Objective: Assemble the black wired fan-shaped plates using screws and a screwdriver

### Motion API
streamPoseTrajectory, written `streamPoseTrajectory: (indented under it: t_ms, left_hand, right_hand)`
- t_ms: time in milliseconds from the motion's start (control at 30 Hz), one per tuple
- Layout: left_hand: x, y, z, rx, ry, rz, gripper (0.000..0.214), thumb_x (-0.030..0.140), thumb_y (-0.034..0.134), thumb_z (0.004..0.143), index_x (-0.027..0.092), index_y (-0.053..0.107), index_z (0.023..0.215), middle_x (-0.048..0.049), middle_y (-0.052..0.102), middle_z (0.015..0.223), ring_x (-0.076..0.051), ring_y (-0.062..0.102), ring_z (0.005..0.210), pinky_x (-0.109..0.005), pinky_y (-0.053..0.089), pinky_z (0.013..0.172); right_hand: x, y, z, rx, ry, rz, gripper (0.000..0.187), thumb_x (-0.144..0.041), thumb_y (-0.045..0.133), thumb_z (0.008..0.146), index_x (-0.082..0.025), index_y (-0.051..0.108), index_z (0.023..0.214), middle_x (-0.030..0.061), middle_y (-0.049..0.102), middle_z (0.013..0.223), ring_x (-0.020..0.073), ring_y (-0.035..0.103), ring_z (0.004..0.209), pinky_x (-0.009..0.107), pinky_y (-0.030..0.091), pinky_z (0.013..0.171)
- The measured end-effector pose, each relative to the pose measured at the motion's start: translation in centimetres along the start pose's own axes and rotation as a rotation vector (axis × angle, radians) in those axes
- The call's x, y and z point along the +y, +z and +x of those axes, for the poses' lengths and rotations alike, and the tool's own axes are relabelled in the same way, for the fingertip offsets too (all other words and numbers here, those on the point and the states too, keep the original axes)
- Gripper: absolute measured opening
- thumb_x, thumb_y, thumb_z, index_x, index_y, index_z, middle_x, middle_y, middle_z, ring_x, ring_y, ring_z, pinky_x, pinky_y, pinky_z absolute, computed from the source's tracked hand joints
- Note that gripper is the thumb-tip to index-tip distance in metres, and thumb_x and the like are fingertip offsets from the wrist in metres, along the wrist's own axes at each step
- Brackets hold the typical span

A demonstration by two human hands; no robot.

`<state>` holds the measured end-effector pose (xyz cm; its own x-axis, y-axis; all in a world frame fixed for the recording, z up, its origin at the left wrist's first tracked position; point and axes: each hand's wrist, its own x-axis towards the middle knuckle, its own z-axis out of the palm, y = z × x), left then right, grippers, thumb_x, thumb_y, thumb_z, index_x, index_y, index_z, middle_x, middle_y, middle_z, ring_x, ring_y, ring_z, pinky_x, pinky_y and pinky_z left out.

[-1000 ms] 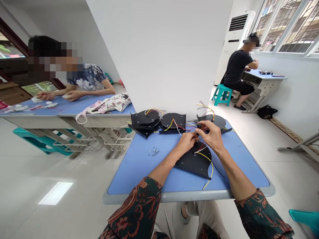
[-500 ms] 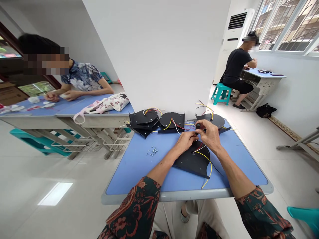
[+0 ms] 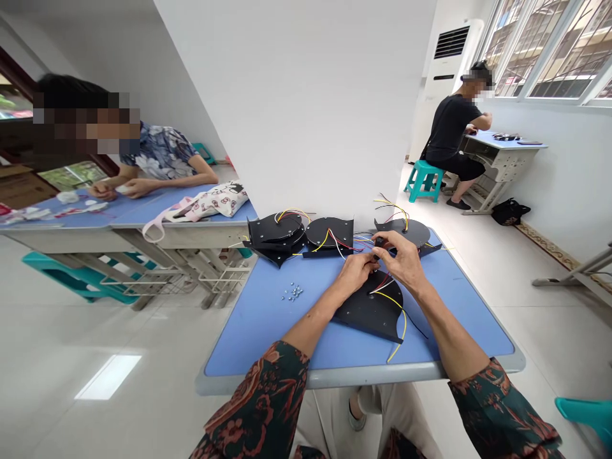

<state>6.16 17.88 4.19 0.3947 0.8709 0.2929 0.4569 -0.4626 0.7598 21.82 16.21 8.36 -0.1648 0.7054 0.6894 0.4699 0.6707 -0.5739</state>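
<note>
A black, flat metal plate with a rounded disc (image 3: pixel 366 312) lies on the blue table before me, with yellow, red, white and black wires coming from its middle. Above its far edge, my right hand (image 3: pixel 399 258) grips the black handle of what looks like a short screwdriver (image 3: pixel 379 243), held upright. Close below it, my left hand (image 3: pixel 356 271) is pinched at the plate's far edge, near the tool's lower end. Its fingertips are partly covered, and what they hold is too small to make out. Small silver screws (image 3: pixel 293 292) lie loose to the left.
Similar black wired discs stand along the back: a stack (image 3: pixel 276 231), one in the middle (image 3: pixel 329 232) and one at right (image 3: pixel 406 233). A white wall (image 3: pixel 306 108) rises behind. Two people sit at other tables; a patterned bag (image 3: pixel 215 203) lies on the left one.
The black handle in my right hand has turned slightly, and the fingers have shifted a little around it. My left hand stays in place. The view has tilted slightly.
</note>
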Motion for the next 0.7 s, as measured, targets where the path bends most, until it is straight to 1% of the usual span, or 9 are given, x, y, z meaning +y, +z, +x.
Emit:
streamPoseTrajectory:
  t_ms: [100,167,233,333,433,500,567,600,700]
  left_hand:
    - [-0.2,0.2,0.2,0.003,-0.001,0.016,0.015,0.009,0.059,0.089,0.016,0.070,0.083,-0.0022,0.074,0.080,-0.017,0.069,0.078,-0.025,0.051,0.077]
    - [-0.2,0.2,0.2,0.006,0.000,0.019,0.015,0.010,0.059,0.090,0.016,0.070,0.082,-0.0020,0.072,0.077,-0.017,0.068,0.076,-0.024,0.050,0.075]
    - [-0.1,0.2,0.2,0.010,-0.004,0.021,0.014,0.011,0.060,0.090,0.016,0.069,0.082,-0.0016,0.071,0.074,-0.016,0.067,0.073,-0.024,0.050,0.074]
    - [0.0,0.1,0.0,0.008,-0.007,0.003,0.012,0.014,0.062,0.090,0.017,0.070,0.082,-0.0005,0.070,0.074,-0.016,0.066,0.072,-0.024,0.049,0.073]
    - [0.1,0.0,-0.1,-0.006,0.011,-0.020,0.015,0.015,0.059,0.091,0.018,0.071,0.082,0.0005,0.070,0.074,-0.015,0.065,0.073,-0.023,0.049,0.075]
    - [0.1,0.0,-0.1,-0.004,0.012,-0.025,0.016,0.016,0.058,0.092,0.017,0.071,0.082,0.0006,0.070,0.073,-0.015,0.065,0.072,-0.023,0.049,0.074]
    - [0.0,0.1,-0.1,0.011,-0.001,-0.029,0.015,0.016,0.059,0.091,0.017,0.071,0.082,0.0002,0.070,0.073,-0.015,0.065,0.072,-0.023,0.050,0.073]
    - [-0.1,0.1,0.0,0.018,-0.008,-0.034,0.014,0.015,0.060,0.090,0.017,0.070,0.081,0.0000,0.070,0.073,-0.015,0.065,0.071,-0.023,0.049,0.072]
    - [-0.2,0.3,0.1,0.027,-0.014,-0.041,0.012,0.013,0.062,0.089,0.016,0.070,0.080,-0.0005,0.071,0.074,-0.015,0.066,0.072,-0.023,0.049,0.072]
  right_hand:
    - [-0.3,0.3,0.0,0.089,-0.002,-0.069,0.012,-0.032,0.067,0.090,-0.023,0.071,0.097,0.0051,0.070,0.088,0.0199,0.063,0.076,0.033,0.055,0.074]
    - [-0.3,0.4,0.0,0.122,0.004,-0.085,0.010,-0.029,0.066,0.090,-0.023,0.071,0.097,0.0045,0.070,0.086,0.0197,0.064,0.074,0.033,0.054,0.074]
    - [-0.1,0.5,0.1,0.134,0.002,-0.086,0.011,-0.021,0.063,0.088,-0.022,0.070,0.096,0.0041,0.072,0.087,0.0195,0.065,0.074,0.033,0.054,0.075]
    - [0.4,0.2,0.1,0.090,0.021,-0.008,0.021,-0.013,0.057,0.085,-0.022,0.070,0.098,0.0029,0.071,0.084,0.0187,0.065,0.074,0.032,0.054,0.073]
    - [1.1,-0.3,0.1,0.008,0.050,0.159,0.025,-0.015,0.052,0.088,-0.022,0.069,0.105,0.0021,0.069,0.083,0.0178,0.065,0.075,0.032,0.054,0.074]
    - [1.2,-0.4,0.1,-0.031,0.055,0.216,0.026,-0.018,0.051,0.092,-0.022,0.068,0.111,0.0029,0.070,0.088,0.0181,0.066,0.080,0.033,0.055,0.078]
    - [1.0,-0.4,0.1,-0.029,0.047,0.175,0.025,-0.021,0.052,0.094,-0.022,0.067,0.115,0.0042,0.071,0.096,0.0190,0.067,0.087,0.035,0.054,0.084]
    - [0.8,-0.4,0.1,-0.007,0.039,0.129,0.024,-0.023,0.054,0.094,-0.022,0.068,0.115,0.0049,0.072,0.099,0.0196,0.067,0.089,0.035,0.054,0.085]
    - [0.2,-0.2,0.1,0.100,0.021,-0.002,0.018,-0.027,0.062,0.092,-0.022,0.071,0.107,0.0061,0.071,0.096,0.0207,0.065,0.086,0.035,0.055,0.081]
